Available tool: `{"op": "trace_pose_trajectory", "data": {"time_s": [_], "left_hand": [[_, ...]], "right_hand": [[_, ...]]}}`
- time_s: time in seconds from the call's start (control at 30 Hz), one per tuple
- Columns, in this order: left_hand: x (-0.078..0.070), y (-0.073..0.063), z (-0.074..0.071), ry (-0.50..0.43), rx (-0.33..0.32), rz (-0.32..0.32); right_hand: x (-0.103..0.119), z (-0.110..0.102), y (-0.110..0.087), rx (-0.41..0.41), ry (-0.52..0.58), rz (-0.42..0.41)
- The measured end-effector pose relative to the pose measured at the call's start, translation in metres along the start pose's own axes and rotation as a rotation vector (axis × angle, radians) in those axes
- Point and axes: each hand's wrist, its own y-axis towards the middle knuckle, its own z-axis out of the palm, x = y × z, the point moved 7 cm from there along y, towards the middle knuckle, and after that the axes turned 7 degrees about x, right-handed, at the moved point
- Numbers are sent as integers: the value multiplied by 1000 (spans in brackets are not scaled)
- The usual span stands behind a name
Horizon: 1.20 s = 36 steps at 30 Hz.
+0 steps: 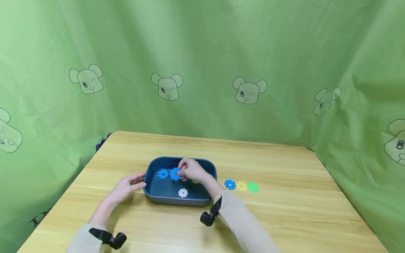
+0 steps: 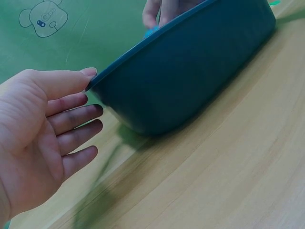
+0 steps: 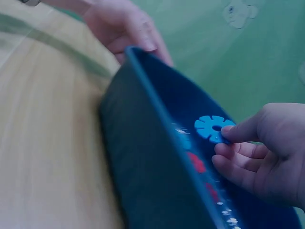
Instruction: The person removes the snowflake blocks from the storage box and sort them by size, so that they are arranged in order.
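Note:
A dark blue plastic basin (image 1: 177, 202) stands on the table with several notched plastic discs inside. My right hand (image 1: 192, 170) is over the basin and pinches a blue snowflake disc (image 3: 214, 129) between thumb and fingers. At the basin's left end is my left hand (image 1: 124, 188), its thumb tip at the rim (image 2: 143, 44) and its other fingers fairly straight beside the outer wall. Another blue disc (image 1: 162, 174) and a white disc (image 1: 182, 193) lie inside the basin. Red discs (image 3: 195, 162) show there in the right wrist view. Part of a yellow-green disc (image 1: 195, 181) shows below my right hand.
Right of the basin, a blue disc (image 1: 230, 185), a yellow disc (image 1: 242, 186) and a green disc (image 1: 253, 187) lie in a row on the wooden table (image 1: 284, 211). A green curtain (image 1: 202, 116) with bear-head drawings hangs behind the table and along its sides.

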Motion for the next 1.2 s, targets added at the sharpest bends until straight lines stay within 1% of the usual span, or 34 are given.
{"op": "trace_pose_trajectory", "data": {"time_s": [0.13,0.23,0.37,0.57,0.77,0.9,1.03,1.2], "left_hand": [[0,0,0,-1,-2,-4],[2,0,0,2,-7,-11],[5,1,1,7,-12,-15],[8,0,-1,-5,-28,-23],[4,-1,0,-11,-9,-6],[2,-1,1,-22,-4,-3],[4,-1,1,-25,-13,-22],[7,1,0,-15,-31,-35]], "right_hand": [[0,-21,-13,-14,98,-9],[-2,-37,-25,-45,134,-12],[-10,-61,-41,-92,160,-11],[-35,-95,-66,-143,204,-7],[-62,-126,-97,-192,282,22],[-82,-148,-120,-245,313,49],[-101,-168,-143,-296,322,67],[-119,-186,-168,-338,306,80]]}}
